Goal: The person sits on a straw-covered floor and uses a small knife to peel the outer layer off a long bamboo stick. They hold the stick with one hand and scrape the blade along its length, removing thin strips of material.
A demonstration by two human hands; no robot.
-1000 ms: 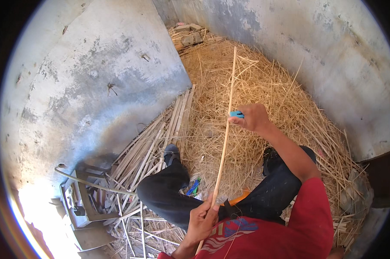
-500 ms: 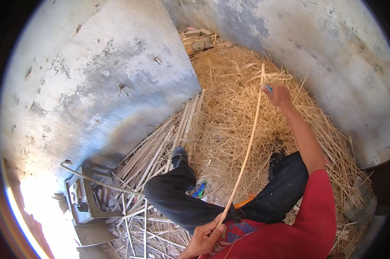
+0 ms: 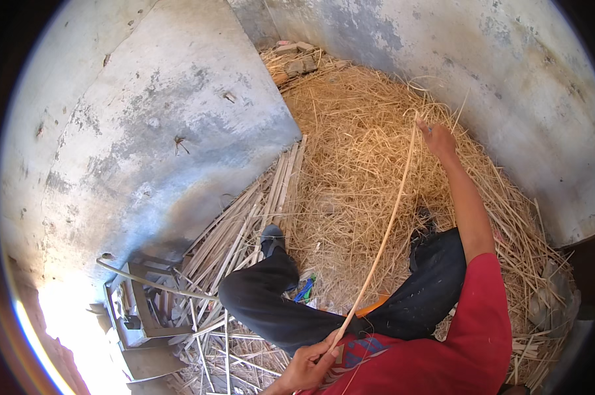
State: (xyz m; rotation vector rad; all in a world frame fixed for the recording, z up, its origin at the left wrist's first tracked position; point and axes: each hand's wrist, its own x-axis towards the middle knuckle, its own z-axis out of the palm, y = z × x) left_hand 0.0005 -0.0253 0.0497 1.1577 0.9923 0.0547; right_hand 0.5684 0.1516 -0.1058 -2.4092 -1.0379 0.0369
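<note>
Only the head view to go on, so here's what I've got. The left hand (image 3: pixel 310 364) is pinching a long pale strip (image 3: pixel 393 224) between thumb and fingers, near its lower end. From there the strip runs forward over the lap to the right hand (image 3: pixel 438 138), way out at its far end. That hand looks curled closed round a small blue thing (image 3: pixel 429 127), too tiny to make out properly.

What could go wrong, imo: the strip has a slight bow, so too much push or pull from the right hand could snap or split it. If the blue thing has an edge, a slip might nick a finger, and splinters seem a fair bet for bare skin.

As for the room, no table, just floor work. A big heap of straw-like shavings (image 3: pixel 350 151) spreads under and left of the right hand. Flat slats (image 3: pixel 245 220) lie up ahead of the left hand, with a boxy wooden frame (image 3: pixel 136 322) off to its left. Scuffed, patchy grey walls (image 3: pixel 199 85) close in beyond both hands, and bright light hits the lower left.
</note>
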